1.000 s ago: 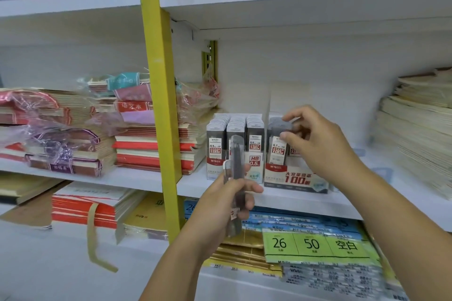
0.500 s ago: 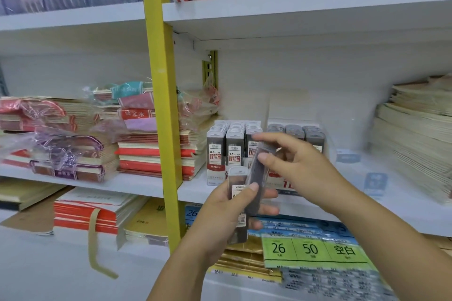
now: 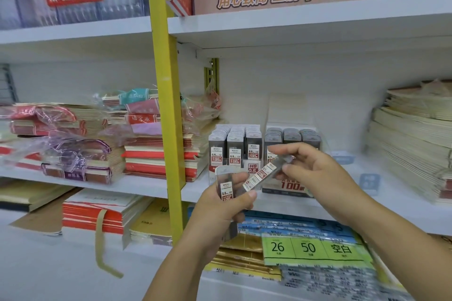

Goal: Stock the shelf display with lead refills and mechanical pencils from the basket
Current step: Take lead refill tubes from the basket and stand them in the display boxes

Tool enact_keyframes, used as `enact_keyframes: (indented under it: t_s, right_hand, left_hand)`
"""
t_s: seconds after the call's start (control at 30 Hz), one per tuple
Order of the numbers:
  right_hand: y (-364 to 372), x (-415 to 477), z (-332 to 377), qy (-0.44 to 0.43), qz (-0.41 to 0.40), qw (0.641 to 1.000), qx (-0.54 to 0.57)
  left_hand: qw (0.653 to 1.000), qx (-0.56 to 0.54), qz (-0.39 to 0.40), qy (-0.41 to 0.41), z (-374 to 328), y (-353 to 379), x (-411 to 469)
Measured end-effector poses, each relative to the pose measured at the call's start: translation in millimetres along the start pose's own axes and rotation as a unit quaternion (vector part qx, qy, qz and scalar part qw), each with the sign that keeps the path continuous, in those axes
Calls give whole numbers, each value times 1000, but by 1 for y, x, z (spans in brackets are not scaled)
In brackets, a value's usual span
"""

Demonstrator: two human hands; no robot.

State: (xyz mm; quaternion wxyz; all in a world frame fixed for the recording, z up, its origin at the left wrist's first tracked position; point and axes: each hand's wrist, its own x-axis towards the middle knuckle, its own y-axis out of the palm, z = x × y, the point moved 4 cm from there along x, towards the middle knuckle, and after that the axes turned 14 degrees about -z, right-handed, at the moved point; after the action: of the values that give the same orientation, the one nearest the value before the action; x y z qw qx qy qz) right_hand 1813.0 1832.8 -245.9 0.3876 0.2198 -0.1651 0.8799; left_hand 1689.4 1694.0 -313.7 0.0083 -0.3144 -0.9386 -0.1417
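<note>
Lead refill [image 3: 263, 175] sits pinched and tilted in my right hand [image 3: 310, 168], before the shelf box [image 3: 292, 186]; left hand [image 3: 215, 212] grips the spares [image 3: 226, 189]. Best turn it upright, label forward, then slot it.

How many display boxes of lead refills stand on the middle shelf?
2. The left box, marked HB 0.5, stands right of the yellow post; the right box stands beside it, partly behind the right hand.
</note>
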Motion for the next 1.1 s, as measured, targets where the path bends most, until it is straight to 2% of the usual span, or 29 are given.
enact_keyframes:
  t_s: [0.13,0.23,0.4,0.53,0.6,0.8,0.97,1.1]
  right_hand:
    - [2,-3,-2,7,-45,999,19]
    - [4,-3,-2,-1,-44,999,29]
    - [9,-2,5,-12,-44,998,39]
    - [-14,11,30,-115,-161,980,7]
    - [-25,19,39,-165,-189,968,2]
    - [-11,30,25,-243,-165,937,-188]
    - [-1,43,-2,-210,-147,931,-259]
    - [-2,48,-7,-239,-170,854,-430]
  left_hand:
    - [998,40,-43,36,-2,4,-4]
    - [995,58,-64,50,0,5,-3]
    - [994,82,-50,55,0,9,-3]
    - [997,58,-20,41,-2,15,-2]
    - [999,38,-15,25,-2,13,0]
    - [996,52,-26,72,1,5,11]
    - [992,93,-23,87,5,0,17]
    - [995,85,6,53,7,-2,15]
